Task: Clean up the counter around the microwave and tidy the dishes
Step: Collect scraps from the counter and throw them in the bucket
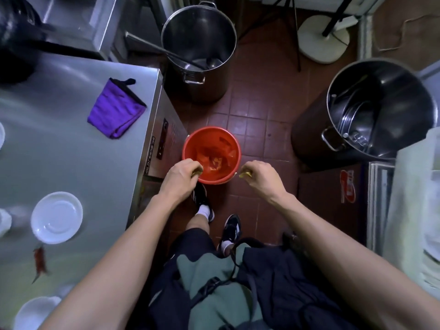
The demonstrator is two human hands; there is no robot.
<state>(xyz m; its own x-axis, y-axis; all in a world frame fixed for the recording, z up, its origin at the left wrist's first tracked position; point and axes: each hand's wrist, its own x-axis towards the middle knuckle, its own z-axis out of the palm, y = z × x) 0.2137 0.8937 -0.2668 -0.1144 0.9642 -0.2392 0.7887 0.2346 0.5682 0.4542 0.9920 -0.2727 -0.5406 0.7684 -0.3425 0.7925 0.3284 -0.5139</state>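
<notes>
The person stands beside a steel counter (71, 144) and reaches both arms down over a red bucket (211, 154) on the tiled floor (259, 120). The left hand (182, 173) hangs above the bucket's near left rim, its fingers curled round a small yellowish scrap (197, 172). The right hand (258, 173) hangs just past the bucket's right rim, fingers pinching a second yellowish scrap (245, 174). What the scraps are cannot be told. Inside the bucket lie orange and yellow bits of waste.

On the counter a folded purple cloth (116, 110) lies near the right edge. Nearer the person sits a white plate (57, 216), and just below it a reddish scrap (40, 259) lies on the steel. Another white dish (35, 313) shows at the lower left corner.

On the floor a tall steel pot (198, 48) stands beyond the bucket with long utensils leaning inside it. A second large steel pot (378, 110) stands to the right, well apart from the bucket, holding metal pieces.
</notes>
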